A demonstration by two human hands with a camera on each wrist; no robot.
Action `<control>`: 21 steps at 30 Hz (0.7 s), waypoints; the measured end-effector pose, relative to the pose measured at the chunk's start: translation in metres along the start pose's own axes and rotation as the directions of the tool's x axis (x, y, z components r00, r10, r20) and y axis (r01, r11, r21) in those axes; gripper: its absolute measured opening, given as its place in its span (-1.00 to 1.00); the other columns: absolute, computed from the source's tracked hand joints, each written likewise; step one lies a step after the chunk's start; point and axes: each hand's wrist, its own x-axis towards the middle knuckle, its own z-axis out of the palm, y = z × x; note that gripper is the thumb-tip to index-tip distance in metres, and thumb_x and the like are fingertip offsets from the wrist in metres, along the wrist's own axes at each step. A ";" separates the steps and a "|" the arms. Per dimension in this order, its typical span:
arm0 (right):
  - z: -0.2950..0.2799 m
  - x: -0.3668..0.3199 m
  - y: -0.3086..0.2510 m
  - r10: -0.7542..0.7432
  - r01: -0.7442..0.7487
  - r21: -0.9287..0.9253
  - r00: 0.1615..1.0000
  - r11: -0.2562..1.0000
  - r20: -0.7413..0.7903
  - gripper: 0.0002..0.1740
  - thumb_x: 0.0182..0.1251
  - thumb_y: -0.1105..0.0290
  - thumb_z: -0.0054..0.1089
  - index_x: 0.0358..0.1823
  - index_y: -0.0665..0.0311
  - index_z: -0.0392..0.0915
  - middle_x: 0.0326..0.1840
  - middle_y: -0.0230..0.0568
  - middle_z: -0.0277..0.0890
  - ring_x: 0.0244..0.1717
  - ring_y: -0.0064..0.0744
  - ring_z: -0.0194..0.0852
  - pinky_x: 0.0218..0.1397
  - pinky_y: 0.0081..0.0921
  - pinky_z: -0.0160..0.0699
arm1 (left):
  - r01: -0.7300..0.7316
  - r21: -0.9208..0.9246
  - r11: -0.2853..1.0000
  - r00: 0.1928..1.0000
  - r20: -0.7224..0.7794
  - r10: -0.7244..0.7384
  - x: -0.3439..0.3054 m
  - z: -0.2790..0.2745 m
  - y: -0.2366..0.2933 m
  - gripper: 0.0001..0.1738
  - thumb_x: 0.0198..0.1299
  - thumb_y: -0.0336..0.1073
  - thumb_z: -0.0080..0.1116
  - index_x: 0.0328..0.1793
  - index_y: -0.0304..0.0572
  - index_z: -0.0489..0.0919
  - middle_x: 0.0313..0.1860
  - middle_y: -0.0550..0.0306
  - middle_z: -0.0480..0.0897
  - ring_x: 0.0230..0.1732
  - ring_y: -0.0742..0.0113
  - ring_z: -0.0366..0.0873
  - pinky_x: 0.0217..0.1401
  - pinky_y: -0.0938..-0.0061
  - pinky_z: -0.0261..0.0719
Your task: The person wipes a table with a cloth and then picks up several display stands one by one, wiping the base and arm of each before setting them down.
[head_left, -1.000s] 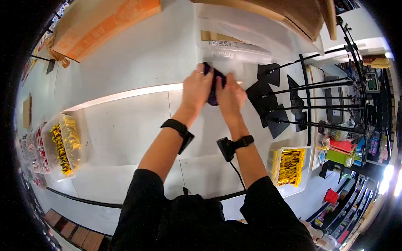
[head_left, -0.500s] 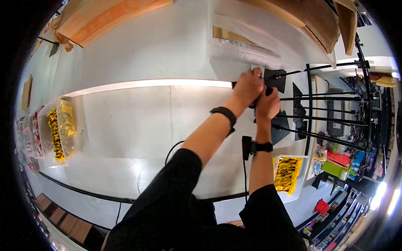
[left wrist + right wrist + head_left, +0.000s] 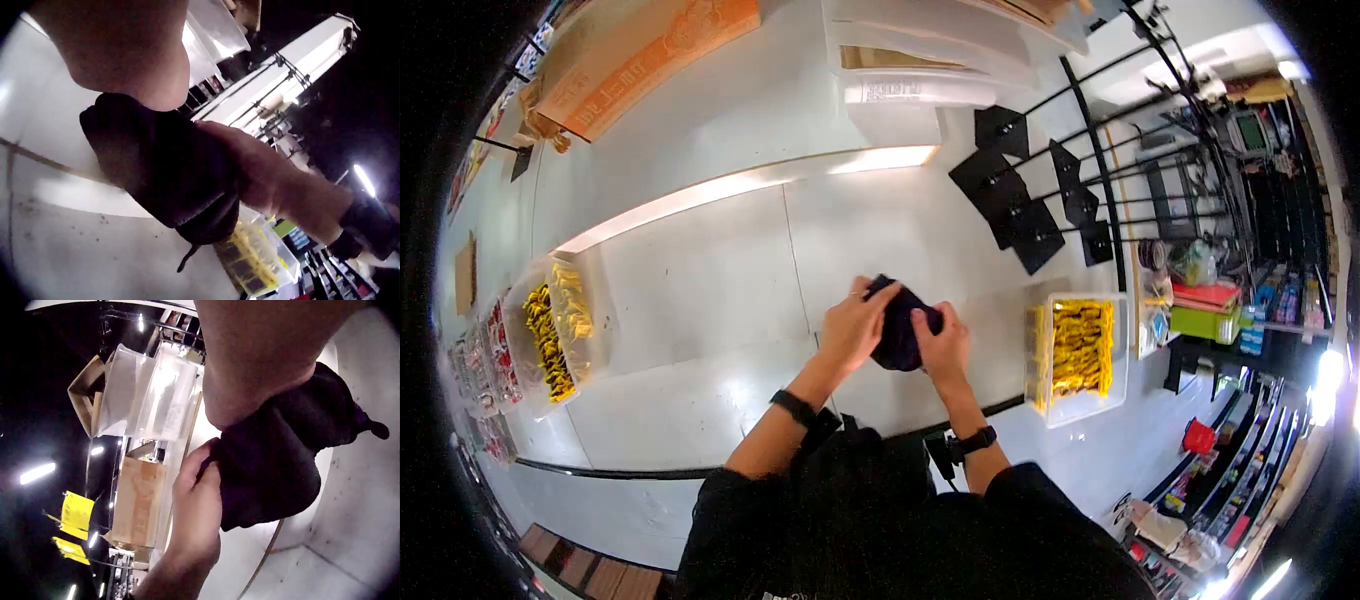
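Note:
Both hands hold a soft, dark purple cloth item close in front of the body, over the white table. At its left edge the left hand grips the fabric, fingers lying over the top. The right hand pinches the opposite side, its thumb on the near face. Seen from the left wrist, the cloth looks folded and bulky, with a short dark cord hanging from one end. In the right wrist view, the left hand has its fingertips pressed at the cloth's edge.
Black rods with flat black plates stand at the right. Clear bins of yellow packets sit right and left. A cardboard box and a translucent container lie at the back, behind a pale raised strip.
Both hands first went right, to beside the black plates, with the dark cloth. Now they are drawn back near the body, still holding it, and it looks more spread. The head view has shifted.

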 end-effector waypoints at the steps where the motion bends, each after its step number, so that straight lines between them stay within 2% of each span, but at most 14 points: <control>1: 0.006 -0.011 -0.004 -0.065 0.065 -0.001 0.998 0.998 -0.004 -0.62 0.16 0.08 0.17 -0.31 0.29 0.45 -0.48 0.05 0.51 -0.42 0.04 0.51 -0.31 -0.24 0.45 | 0.032 -0.041 0.999 0.995 -0.094 -0.036 -0.018 -0.007 -0.002 -0.49 0.06 -0.44 0.05 0.21 -0.03 0.37 -0.10 -0.01 0.49 -0.23 -0.01 0.54 -0.24 0.29 0.54; 3: 0.005 -0.039 -0.019 -0.075 0.070 0.047 0.991 0.996 0.110 -0.64 0.16 0.09 0.18 -0.28 0.28 0.46 -0.46 0.05 0.51 -0.39 0.03 0.51 -0.29 -0.24 0.45 | 0.058 -0.075 0.995 0.980 -0.183 -0.071 -0.056 -0.020 -0.004 -0.43 0.07 -0.43 0.08 0.27 -0.11 0.31 -0.09 -0.03 0.50 -0.21 0.00 0.55 -0.20 0.32 0.54; 5: 0.005 -0.061 -0.031 -0.092 0.073 0.090 0.969 0.993 0.230 -0.65 0.16 0.11 0.18 -0.26 0.27 0.47 -0.44 0.05 0.52 -0.36 0.03 0.52 -0.27 -0.24 0.46 | 0.318 -0.347 0.882 0.920 -0.113 -0.376 -0.090 -0.031 -0.007 -0.33 0.06 -0.35 0.16 0.32 -0.27 0.20 -0.09 -0.11 0.52 -0.14 0.04 0.56 -0.11 0.40 0.52; 6: 0.004 -0.072 -0.033 -0.198 0.168 0.128 0.938 0.977 0.283 -0.66 0.15 0.14 0.18 -0.23 0.27 0.47 -0.40 0.04 0.53 -0.32 0.02 0.52 -0.23 -0.25 0.46 | 0.377 -0.324 0.868 0.907 -0.058 -0.416 -0.108 -0.026 -0.027 -0.31 0.02 -0.29 0.24 0.27 -0.33 0.25 -0.09 -0.11 0.55 -0.10 0.18 0.55 -0.06 0.44 0.50; 7: 0.004 -0.083 -0.034 -0.303 0.260 0.169 0.894 0.951 0.331 -0.68 0.15 0.17 0.18 -0.20 0.26 0.48 -0.37 0.04 0.53 -0.29 0.01 0.52 -0.20 -0.26 0.47 | 0.379 -0.323 0.867 0.906 -0.063 -0.420 -0.124 -0.027 -0.039 -0.31 0.02 -0.29 0.24 0.27 -0.33 0.25 -0.09 -0.11 0.55 -0.10 0.18 0.55 -0.06 0.44 0.50; 9: 0.003 -0.109 -0.035 -0.380 0.317 0.224 0.852 0.922 0.359 -0.69 0.14 0.21 0.17 -0.17 0.25 0.48 -0.32 0.03 0.53 -0.25 -0.01 0.52 -0.16 -0.28 0.47 | 0.522 -0.541 0.659 0.850 0.269 -0.453 -0.150 -0.032 -0.048 -0.33 -0.01 -0.32 0.28 0.25 -0.32 0.29 -0.14 0.01 0.56 -0.13 0.31 0.52 -0.06 0.45 0.49; 11: -0.001 -0.127 -0.036 -0.454 0.377 0.264 0.814 0.888 0.362 -0.70 0.14 0.24 0.17 -0.15 0.24 0.48 -0.27 0.01 0.53 -0.20 -0.03 0.52 -0.12 -0.31 0.47 | 0.551 -0.586 0.594 0.828 0.300 -0.473 -0.178 -0.037 -0.039 -0.41 -0.01 -0.37 0.27 0.18 -0.30 0.34 -0.14 0.14 0.54 -0.11 0.40 0.47 -0.02 0.48 0.46; 13: -0.007 -0.146 -0.036 -0.428 0.302 0.328 0.789 0.895 0.440 -0.69 0.13 0.34 0.18 -0.08 0.25 0.48 -0.23 -0.09 0.54 -0.20 -0.22 0.53 -0.07 -0.43 0.45 | 0.471 -0.787 0.398 0.846 0.276 -0.456 -0.203 -0.036 -0.038 -0.47 -0.03 -0.45 0.24 0.12 -0.23 0.36 -0.10 0.15 0.50 -0.04 0.40 0.43 0.03 0.51 0.42; 16: -0.007 -0.167 -0.016 -0.341 0.167 0.357 0.793 0.919 0.505 -0.39 0.08 0.32 0.23 0.19 0.19 0.26 -0.21 -0.09 0.47 -0.15 -0.24 0.47 0.01 -0.43 0.40 | 0.289 -0.658 0.696 0.931 0.024 -0.364 -0.227 -0.022 -0.045 -0.52 -0.09 -0.57 0.18 0.03 -0.16 0.37 -0.03 0.14 0.43 0.01 0.39 0.38 0.06 0.52 0.37; 17: -0.008 -0.170 -0.008 -0.271 0.088 0.333 0.784 0.939 0.559 -0.32 0.07 0.30 0.25 0.24 0.21 0.20 -0.22 -0.08 0.46 -0.15 -0.26 0.47 0.02 -0.42 0.39 | 0.282 -0.690 0.666 0.937 0.051 -0.345 -0.228 -0.018 -0.046 -0.59 -0.06 -0.60 0.13 -0.06 -0.17 0.32 -0.12 0.17 0.45 -0.07 0.41 0.39 -0.03 0.54 0.41; 18: -0.010 -0.173 -0.002 -0.259 0.063 0.313 0.725 0.948 0.638 -0.17 -0.01 0.20 0.29 0.28 0.26 0.10 -0.08 0.17 0.48 -0.03 -0.08 0.49 0.06 -0.34 0.41 | 0.291 -0.704 0.648 0.936 0.070 -0.344 -0.227 -0.019 -0.033 -0.61 -0.03 -0.59 0.12 -0.09 -0.16 0.29 -0.17 0.17 0.46 -0.13 0.42 0.40 -0.10 0.55 0.43; 19: -0.013 -0.179 0.004 -0.271 0.137 0.260 0.754 0.956 0.598 -0.18 -0.03 0.16 0.32 0.25 0.31 0.17 -0.08 0.14 0.49 -0.04 -0.09 0.49 0.06 -0.37 0.41 | 0.304 -0.714 0.631 0.934 0.091 -0.347 -0.227 -0.021 -0.021 -0.64 -0.01 -0.58 0.10 -0.11 -0.16 0.26 -0.23 0.17 0.47 -0.20 0.44 0.42 -0.18 0.56 0.45; 20: -0.017 -0.178 0.011 -0.232 0.109 0.220 0.699 0.969 0.677 -0.21 -0.02 0.12 0.33 0.23 0.32 0.23 -0.02 0.09 0.48 -0.03 -0.17 0.48 0.07 -0.39 0.39 | 0.299 -0.727 0.618 0.935 0.093 -0.343 -0.227 -0.012 -0.023 -0.64 0.02 -0.55 0.10 -0.11 -0.14 0.23 -0.31 0.18 0.48 -0.30 0.46 0.42 -0.30 0.55 0.46; 21: -0.022 -0.178 0.016 -0.192 0.083 0.181 0.632 0.980 0.751 -0.23 -0.01 0.09 0.33 0.20 0.33 0.29 0.04 0.05 0.47 -0.02 -0.24 0.47 0.08 -0.41 0.37 | 0.265 -0.644 0.718 0.951 0.049 -0.307 -0.222 -0.018 -0.003 -0.62 0.02 -0.52 0.13 -0.09 -0.15 0.23 -0.36 0.14 0.49 -0.35 0.43 0.45 -0.37 0.50 0.46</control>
